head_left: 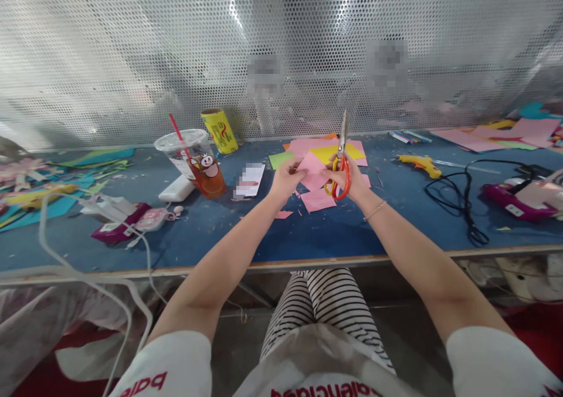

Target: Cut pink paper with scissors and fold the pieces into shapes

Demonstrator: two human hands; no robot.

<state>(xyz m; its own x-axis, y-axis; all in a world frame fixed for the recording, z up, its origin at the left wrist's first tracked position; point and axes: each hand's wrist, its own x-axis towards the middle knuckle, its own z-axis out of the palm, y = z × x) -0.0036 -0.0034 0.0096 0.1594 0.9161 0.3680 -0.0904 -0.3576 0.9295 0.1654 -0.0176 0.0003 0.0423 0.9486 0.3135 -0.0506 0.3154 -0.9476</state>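
Observation:
Between my two hands is a piece of pink paper (312,172), held up just above the table. My left hand (287,177) pinches its left edge. With my right hand (353,180) I grip the paper's right edge and also carry a pair of scissors (342,151), whose handles are red and yellow. The scissors' blades point up and away from me and look closed. Beneath and behind my hands lie more sheets: a yellow sheet (329,153), a green sheet (280,160) and a pink piece (318,200) nearer me.
Left of my hands are a phone (249,181), a plastic cup of drink with a straw (203,171) and a yellow can (220,131). To the right lie a yellow glue gun (420,165), a black cable (457,194) and a purple power strip (514,202). A perforated metal screen (176,51) stands behind.

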